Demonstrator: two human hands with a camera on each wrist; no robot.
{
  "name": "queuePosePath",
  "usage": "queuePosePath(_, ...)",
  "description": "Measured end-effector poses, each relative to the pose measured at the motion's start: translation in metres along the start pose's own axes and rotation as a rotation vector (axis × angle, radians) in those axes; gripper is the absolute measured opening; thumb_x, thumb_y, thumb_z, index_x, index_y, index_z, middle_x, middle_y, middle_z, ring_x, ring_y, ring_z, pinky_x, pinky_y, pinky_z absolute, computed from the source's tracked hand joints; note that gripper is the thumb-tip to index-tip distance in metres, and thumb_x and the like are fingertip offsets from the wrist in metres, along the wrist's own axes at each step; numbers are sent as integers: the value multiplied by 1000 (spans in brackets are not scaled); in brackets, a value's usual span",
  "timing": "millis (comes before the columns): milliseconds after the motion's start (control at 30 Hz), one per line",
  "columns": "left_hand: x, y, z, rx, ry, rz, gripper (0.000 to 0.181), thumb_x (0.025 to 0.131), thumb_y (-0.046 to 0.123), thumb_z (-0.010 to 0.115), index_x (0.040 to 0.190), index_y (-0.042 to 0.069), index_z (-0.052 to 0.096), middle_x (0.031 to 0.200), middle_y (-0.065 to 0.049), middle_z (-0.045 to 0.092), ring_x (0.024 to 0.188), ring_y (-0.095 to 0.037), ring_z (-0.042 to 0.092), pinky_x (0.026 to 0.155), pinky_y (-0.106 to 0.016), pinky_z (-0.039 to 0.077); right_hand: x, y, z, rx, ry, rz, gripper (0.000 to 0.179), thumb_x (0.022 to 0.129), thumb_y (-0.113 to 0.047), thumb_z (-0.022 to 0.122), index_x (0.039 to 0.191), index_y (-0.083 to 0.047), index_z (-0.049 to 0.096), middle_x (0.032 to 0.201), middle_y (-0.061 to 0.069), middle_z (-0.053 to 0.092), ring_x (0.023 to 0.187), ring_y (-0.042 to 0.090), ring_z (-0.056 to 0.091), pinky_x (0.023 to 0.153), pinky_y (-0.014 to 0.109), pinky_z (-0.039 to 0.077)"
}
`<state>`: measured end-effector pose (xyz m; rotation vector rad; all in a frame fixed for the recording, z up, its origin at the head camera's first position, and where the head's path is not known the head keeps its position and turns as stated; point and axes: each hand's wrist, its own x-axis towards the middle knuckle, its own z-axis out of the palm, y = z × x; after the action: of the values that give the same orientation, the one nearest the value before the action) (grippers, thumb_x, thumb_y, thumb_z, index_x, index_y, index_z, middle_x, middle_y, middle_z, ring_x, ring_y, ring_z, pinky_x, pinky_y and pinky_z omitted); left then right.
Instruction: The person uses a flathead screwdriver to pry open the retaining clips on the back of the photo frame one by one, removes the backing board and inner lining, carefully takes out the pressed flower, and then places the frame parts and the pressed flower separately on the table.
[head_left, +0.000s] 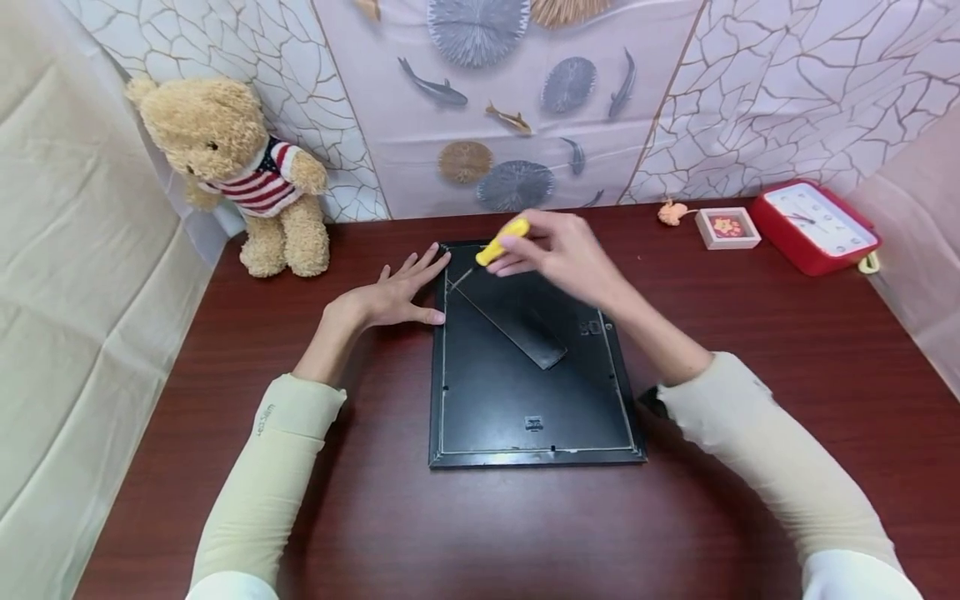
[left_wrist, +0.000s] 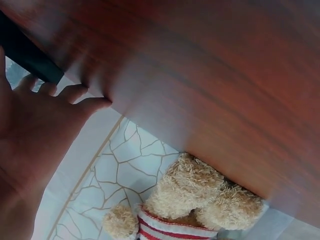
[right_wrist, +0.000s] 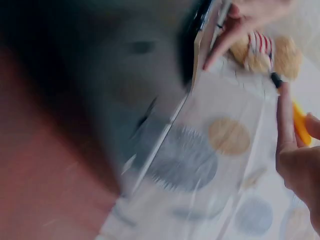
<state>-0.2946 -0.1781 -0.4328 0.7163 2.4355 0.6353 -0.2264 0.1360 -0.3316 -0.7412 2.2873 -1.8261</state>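
A black picture frame (head_left: 540, 457) lies back side up on the table, its support leg (head_left: 517, 329) slanting across the backing board. My right hand (head_left: 564, 254) grips the yellow handle of a screwdriver (head_left: 501, 242). The screwdriver's thin shaft points down and left, its tip at the frame's inner left edge near the top corner. In the right wrist view the yellow handle (right_wrist: 301, 125) shows between the fingers. My left hand (head_left: 390, 298) rests with spread fingers at the frame's upper left side, fingertips touching the rim. The left wrist view shows that hand (left_wrist: 30, 125) from the palm side.
At the back left a teddy bear (head_left: 262, 187) in a striped sweater leans against the patterned wall cloth (head_left: 517, 100). Toward the back right stand a red clock (head_left: 817, 227), a small white box (head_left: 727, 229) and a small orange ornament (head_left: 672, 212). All sit on the dark red table (head_left: 375, 517).
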Motion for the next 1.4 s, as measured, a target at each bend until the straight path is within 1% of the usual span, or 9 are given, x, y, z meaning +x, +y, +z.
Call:
queuePosePath(167,15,-28,13,-65,54,87,120,89,81,73,173,52,-8,180,19,-24,170,-33,-19,128,-76,-12,-42,13,-36,395,44,78,21,111,-1,62,124,14,69,113,22,81,97,29,84,92,39,65)
queuePosePath(233,8,-20,13,-78,58,107,121,91,79,72,173,49,-12,181,15,-26,170,-33,-20,130,-76,-8,-60,20,-47,488,41,120,21,110,2,61,125,13,70,114,22,81,101,31,84,95,40,64)
queuePosePath(333,-16,7,9,-111,34,113,122,99,68,71,174,35,-19,182,3,-29,169,-33,-22,133,-70,-4,-86,27,-59,564,36,178,23,110,5,59,128,12,71,119,22,80,106,33,83,99,40,63)
queuePosePath(533,-68,67,9,-140,-7,74,116,109,45,67,173,16,-24,181,-8,-31,169,-36,-24,137,-60,-4,-125,29,-82,619,83,248,32,112,6,53,133,1,77,125,16,80,109,31,82,100,37,62)
queuePosePath(767,-79,54,41,-96,34,53,130,97,77,67,174,22,-22,183,-4,-27,170,-36,-19,132,-73,-7,-142,30,-96,670,58,246,40,111,11,47,139,1,74,132,16,78,112,34,81,101,36,61)
queuePosePath(867,-81,51,47,-51,39,25,134,94,78,70,174,21,-21,183,-4,-27,170,-36,-17,131,-75,-5,-144,33,-99,672,28,247,42,111,13,46,141,2,72,134,16,78,113,34,81,102,34,60)
queuePosePath(1067,-78,52,49,10,3,-23,137,94,63,81,174,23,-23,181,-3,-31,170,-35,-19,133,-70,-8,-146,38,-100,662,16,306,43,111,14,46,140,0,74,133,15,78,114,35,81,102,34,61)
queuePosePath(1300,-73,40,50,51,-28,-33,145,82,85,74,174,25,-21,180,-3,-33,170,-34,-19,132,-73,-5,-142,40,-92,615,-2,356,41,110,12,51,140,-2,75,132,14,78,113,32,81,101,35,61)
queuePosePath(1400,-77,44,48,48,-30,-34,143,85,82,75,175,23,-19,181,-5,-32,170,-35,-19,132,-74,-5,-140,41,-88,609,-31,339,41,109,14,51,140,0,73,132,15,78,114,33,81,101,36,61)
